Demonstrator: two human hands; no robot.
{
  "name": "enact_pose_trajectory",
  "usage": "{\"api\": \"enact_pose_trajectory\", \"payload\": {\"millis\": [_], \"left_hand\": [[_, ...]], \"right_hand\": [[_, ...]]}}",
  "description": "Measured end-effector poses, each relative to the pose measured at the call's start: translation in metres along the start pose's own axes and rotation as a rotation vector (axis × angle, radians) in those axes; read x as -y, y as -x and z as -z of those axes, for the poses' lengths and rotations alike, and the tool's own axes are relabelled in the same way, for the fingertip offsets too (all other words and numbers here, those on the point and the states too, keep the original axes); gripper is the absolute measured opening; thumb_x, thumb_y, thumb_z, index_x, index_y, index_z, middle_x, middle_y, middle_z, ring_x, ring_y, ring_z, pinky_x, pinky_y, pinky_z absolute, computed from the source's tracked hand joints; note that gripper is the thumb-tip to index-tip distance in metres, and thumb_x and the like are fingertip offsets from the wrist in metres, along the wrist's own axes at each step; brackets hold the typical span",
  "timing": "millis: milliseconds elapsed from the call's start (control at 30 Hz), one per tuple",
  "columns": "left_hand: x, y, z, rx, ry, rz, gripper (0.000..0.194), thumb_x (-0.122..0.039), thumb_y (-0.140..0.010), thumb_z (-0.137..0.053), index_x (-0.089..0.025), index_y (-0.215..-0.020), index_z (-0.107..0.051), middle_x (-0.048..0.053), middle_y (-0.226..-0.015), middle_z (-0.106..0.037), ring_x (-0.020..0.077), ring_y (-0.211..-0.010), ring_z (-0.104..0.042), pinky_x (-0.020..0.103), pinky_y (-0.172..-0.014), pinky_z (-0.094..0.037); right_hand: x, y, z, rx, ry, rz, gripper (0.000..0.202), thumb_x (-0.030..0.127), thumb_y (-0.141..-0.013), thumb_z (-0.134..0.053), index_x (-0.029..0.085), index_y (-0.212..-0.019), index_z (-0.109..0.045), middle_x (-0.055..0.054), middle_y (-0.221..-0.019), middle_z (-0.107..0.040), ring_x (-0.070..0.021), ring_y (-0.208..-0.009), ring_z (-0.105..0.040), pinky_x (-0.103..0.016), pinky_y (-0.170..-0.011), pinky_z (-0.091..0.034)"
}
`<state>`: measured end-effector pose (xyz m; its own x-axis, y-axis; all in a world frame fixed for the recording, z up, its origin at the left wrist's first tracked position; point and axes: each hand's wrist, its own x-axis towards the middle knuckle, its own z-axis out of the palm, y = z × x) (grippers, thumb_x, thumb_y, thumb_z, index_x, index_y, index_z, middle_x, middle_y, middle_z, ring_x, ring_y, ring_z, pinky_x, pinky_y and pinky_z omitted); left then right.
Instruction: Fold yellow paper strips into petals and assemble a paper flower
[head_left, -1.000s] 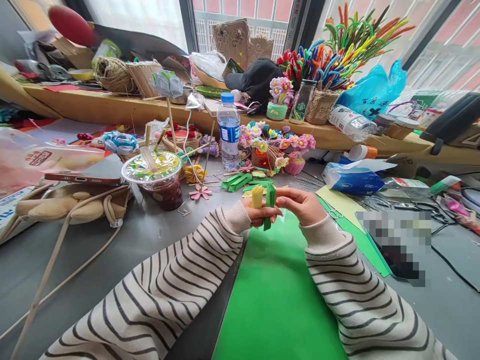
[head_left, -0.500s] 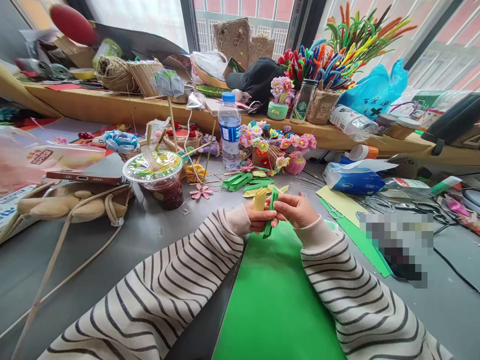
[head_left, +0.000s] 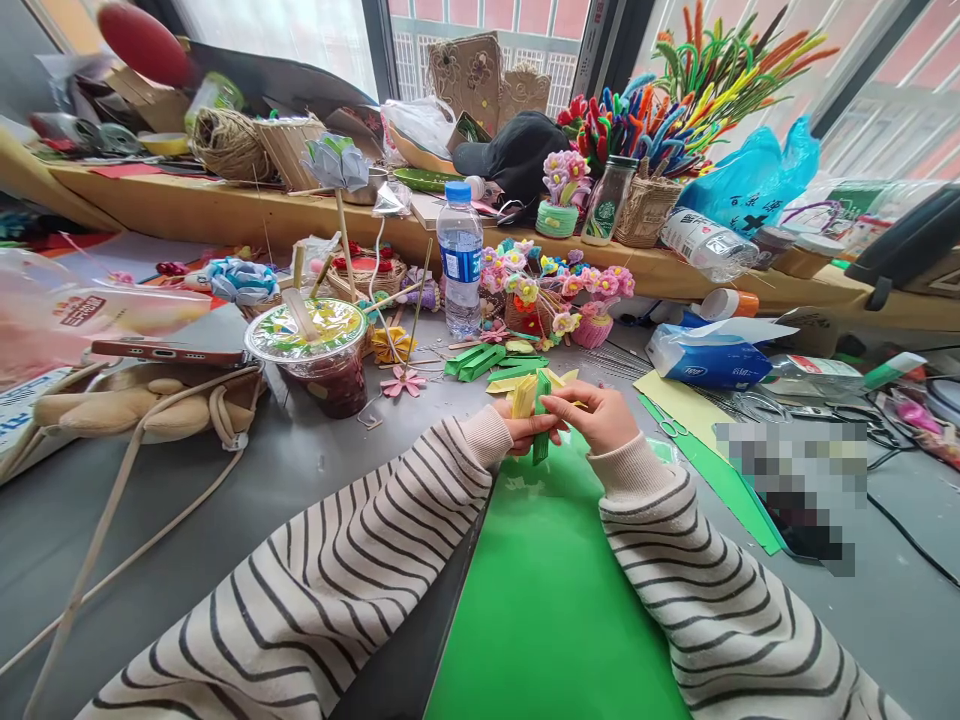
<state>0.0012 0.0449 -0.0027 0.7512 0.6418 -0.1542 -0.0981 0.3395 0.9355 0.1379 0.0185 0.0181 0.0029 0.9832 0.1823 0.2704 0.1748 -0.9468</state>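
Observation:
Between my hands are folded paper pieces, held above the near end of a green mat (head_left: 562, 580). My left hand (head_left: 527, 430) is closed round a stack of yellow folded paper strips (head_left: 523, 396), which stands up from its fingers. Pinched in my right hand (head_left: 596, 412) is a bundle of green folded paper strips (head_left: 541, 425), upright and right beside the yellow stack. Whether the two bundles are joined is hidden by the fingers. Just beyond lie more green folded strips (head_left: 476, 362) and a few yellow ones.
A lidded drink cup (head_left: 319, 370) and a pink paper flower (head_left: 403, 382) stand to the left. Behind are a water bottle (head_left: 460, 265) and crocheted flowers (head_left: 525, 275). Scissors (head_left: 667, 424), yellow paper (head_left: 686, 410) and a blurred-out phone (head_left: 806, 535) lie on the right.
The green bundle has turned from slanted to nearly upright, its face more toward me. My left hand has shifted slightly right, and the yellow stack leans more.

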Motion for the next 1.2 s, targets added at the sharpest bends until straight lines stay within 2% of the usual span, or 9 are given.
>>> {"api": "enact_pose_trajectory", "payload": {"millis": [100, 167, 267, 400, 633, 867, 967, 1100, 1200], "left_hand": [[0.001, -0.001, -0.001, -0.085, 0.025, -0.03, 0.032, -0.037, -0.06, -0.06, -0.01, -0.077, -0.056, -0.01, -0.032, -0.024, 0.0008, -0.028, -0.021, 0.018, -0.033, -0.011], [-0.001, -0.002, 0.0, -0.168, 0.096, -0.075, 0.036, -0.032, -0.058, -0.063, -0.012, -0.086, -0.054, -0.009, -0.038, -0.035, 0.0011, -0.03, -0.026, 0.018, -0.034, -0.016], [-0.004, -0.006, 0.004, -0.225, 0.251, -0.083, 0.036, -0.024, -0.055, -0.064, -0.013, -0.087, -0.052, -0.003, -0.061, -0.052, 0.0007, -0.035, -0.034, 0.018, -0.036, -0.023], [-0.005, -0.011, 0.009, -0.193, 0.393, -0.047, 0.03, -0.026, -0.059, -0.059, -0.011, -0.084, -0.052, -0.002, -0.062, -0.052, 0.0033, -0.038, -0.039, 0.019, -0.037, -0.028], [0.001, -0.011, 0.008, -0.191, 0.318, -0.221, 0.035, -0.039, -0.051, -0.066, -0.013, -0.06, -0.044, -0.003, -0.049, -0.05, 0.0061, -0.042, -0.045, 0.019, -0.042, -0.035], [-0.001, -0.008, 0.007, -0.221, 0.324, -0.249, 0.032, -0.039, -0.055, -0.063, -0.015, -0.066, -0.043, -0.009, -0.038, -0.036, 0.0022, -0.029, -0.029, 0.015, -0.033, -0.023], [-0.004, -0.009, 0.006, -0.224, 0.359, -0.189, 0.03, -0.044, -0.066, -0.051, -0.015, -0.069, -0.045, -0.008, -0.039, -0.036, 0.0035, -0.031, -0.031, 0.016, -0.035, -0.025], [-0.009, -0.009, 0.006, -0.194, 0.44, -0.091, 0.044, -0.05, -0.075, -0.028, -0.013, -0.08, -0.051, -0.004, -0.044, -0.038, 0.006, -0.035, -0.035, 0.02, -0.04, -0.03], [-0.009, -0.009, 0.006, -0.209, 0.477, -0.102, 0.038, -0.044, -0.077, -0.033, -0.012, -0.084, -0.052, -0.004, -0.047, -0.039, 0.0055, -0.037, -0.037, 0.019, -0.042, -0.03]], "right_hand": [[-0.002, -0.002, 0.002, -0.112, -0.004, -0.018, 0.019, 0.032, -0.058, -0.061, 0.014, -0.059, -0.062, -0.001, -0.06, -0.055, -0.0093, -0.053, -0.048, -0.022, -0.052, -0.038], [-0.003, -0.004, 0.006, -0.212, -0.035, -0.056, 0.021, 0.033, -0.056, -0.062, 0.013, -0.061, -0.062, 0.0, -0.058, -0.056, -0.0092, -0.055, -0.048, -0.022, -0.054, -0.038], [-0.004, -0.007, 0.01, -0.287, -0.131, -0.134, 0.022, 0.035, -0.054, -0.064, 0.014, -0.061, -0.062, 0.001, -0.055, -0.055, -0.0076, -0.052, -0.047, -0.021, -0.055, -0.039], [-0.008, -0.009, 0.012, -0.279, -0.245, -0.193, 0.023, 0.035, -0.052, -0.066, 0.015, -0.061, -0.062, 0.003, -0.053, -0.055, -0.0068, -0.049, -0.047, -0.02, -0.052, -0.04], [-0.011, -0.009, 0.01, -0.222, -0.287, -0.179, 0.023, 0.035, -0.052, -0.066, 0.015, -0.063, -0.062, 0.003, -0.052, -0.055, -0.0064, -0.048, -0.048, -0.021, -0.052, -0.042], [-0.005, -0.007, 0.005, -0.18, -0.283, -0.172, 0.024, 0.036, -0.051, -0.066, 0.015, -0.062, -0.061, 0.002, -0.052, -0.057, -0.0079, -0.049, -0.051, -0.023, -0.055, -0.045], [-0.003, -0.006, 0.005, -0.18, -0.228, -0.151, 0.026, 0.037, -0.052, -0.065, 0.015, -0.063, -0.061, 0.002, -0.052, -0.056, -0.0091, -0.049, -0.051, -0.024, -0.054, -0.045], [-0.002, -0.005, 0.005, -0.178, -0.185, -0.128, 0.027, 0.039, -0.053, -0.064, 0.014, -0.064, -0.061, 0.001, -0.053, -0.056, -0.0095, -0.048, -0.05, -0.025, -0.053, -0.044], [-0.001, -0.003, 0.004, -0.167, -0.168, -0.095, 0.026, 0.038, -0.054, -0.063, 0.014, -0.064, -0.061, 0.001, -0.053, -0.056, -0.0088, -0.048, -0.049, -0.024, -0.052, -0.044]]}}
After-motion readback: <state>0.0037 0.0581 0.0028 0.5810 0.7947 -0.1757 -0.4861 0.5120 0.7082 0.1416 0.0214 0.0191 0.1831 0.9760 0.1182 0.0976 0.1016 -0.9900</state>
